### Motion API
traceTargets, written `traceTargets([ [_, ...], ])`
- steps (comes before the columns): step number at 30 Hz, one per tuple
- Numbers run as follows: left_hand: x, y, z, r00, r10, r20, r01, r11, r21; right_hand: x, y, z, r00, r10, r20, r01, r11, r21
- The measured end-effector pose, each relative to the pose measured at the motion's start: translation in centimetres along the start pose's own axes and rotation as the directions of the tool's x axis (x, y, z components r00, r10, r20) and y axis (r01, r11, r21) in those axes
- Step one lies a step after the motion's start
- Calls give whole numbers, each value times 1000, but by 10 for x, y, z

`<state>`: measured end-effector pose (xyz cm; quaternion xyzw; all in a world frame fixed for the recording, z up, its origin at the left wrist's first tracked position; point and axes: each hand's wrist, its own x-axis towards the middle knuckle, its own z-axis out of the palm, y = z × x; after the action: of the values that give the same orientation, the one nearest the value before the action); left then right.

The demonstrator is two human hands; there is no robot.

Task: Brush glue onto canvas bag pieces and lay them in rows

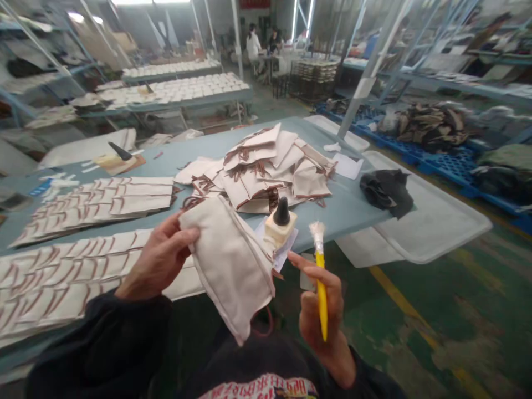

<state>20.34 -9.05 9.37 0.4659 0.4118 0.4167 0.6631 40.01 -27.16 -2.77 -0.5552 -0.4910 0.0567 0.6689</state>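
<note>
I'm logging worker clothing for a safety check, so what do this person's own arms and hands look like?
Both hands are bare: the left hand and the right hand wear no gloves. Each arm is covered to the wrist by a dark, near-black long sleeve, the left sleeve and the right sleeve, plain with no visible markings.

The left hand [160, 260] is raised, thumb and fingers pinched closed (a dark sleeve [103, 338] covers the forearm). The right hand [322, 310] stands upright, fingers curled, forefinger stretched out.
</note>
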Motion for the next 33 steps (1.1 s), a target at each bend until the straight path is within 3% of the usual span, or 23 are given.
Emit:
traceTargets([
  [2, -1, 9, 1, 971, -23, 240, -20, 984, 176, 19, -9, -6, 996, -65, 63, 65, 998, -4],
  [4, -5, 20, 7, 887, -117, 447, -44, 942, 333, 43, -20, -4, 982, -150, 114, 153, 988, -17],
  [6, -12, 28, 17, 795, -180, 580, -123, 888, 444, 65, -34, 6, 959, -236, 157, 245, 969, -42],
  [8, -18, 34, 24, 740, -149, 656, -262, 834, 485, 77, -46, 20, 940, -278, 196, 296, 952, -72],
  [11, -28, 39, 22, 714, -75, 696, -392, 781, 486, 72, -58, 38, 952, -257, 168, 282, 948, -146],
  [13, -36, 38, 13, 703, -71, 708, -382, 802, 460, 58, -64, 44, 975, -200, 94, 214, 962, -170],
  [17, -55, 23, -15, 704, -139, 697, -154, 927, 341, 34, -74, 47, 996, -89, 24, 91, 990, -109],
  [20, -65, 8, -28, 718, -156, 678, 12, 977, 213, 21, -84, 56, 994, -77, 72, 92, 966, -240],
  [23, -66, 5, -39, 697, -172, 696, 41, 979, 200, 12, -95, 65, 992, -45, 120, 83, 939, -335],
  [25, -60, 8, -54, 678, -197, 708, 16, 967, 254, 12, -104, 66, 999, -21, 27, 30, 934, -357],
  [27, -55, 12, -76, 699, -189, 690, -48, 950, 308, 19, -113, 63, 986, -15, -165, -48, 927, -372],
  [29, -53, 8, -102, 773, -112, 625, -122, 939, 320, 29, -122, 57, 954, -17, -300, -97, 928, -360],
  [30, -55, 2, -114, 825, -55, 563, -141, 944, 298, 34, -126, 54, 940, -16, -341, -111, 931, -349],
  [33, -72, -30, -137, 955, 0, 298, -45, 989, 144, 39, -135, 49, 916, -5, -402, -137, 936, -325],
])
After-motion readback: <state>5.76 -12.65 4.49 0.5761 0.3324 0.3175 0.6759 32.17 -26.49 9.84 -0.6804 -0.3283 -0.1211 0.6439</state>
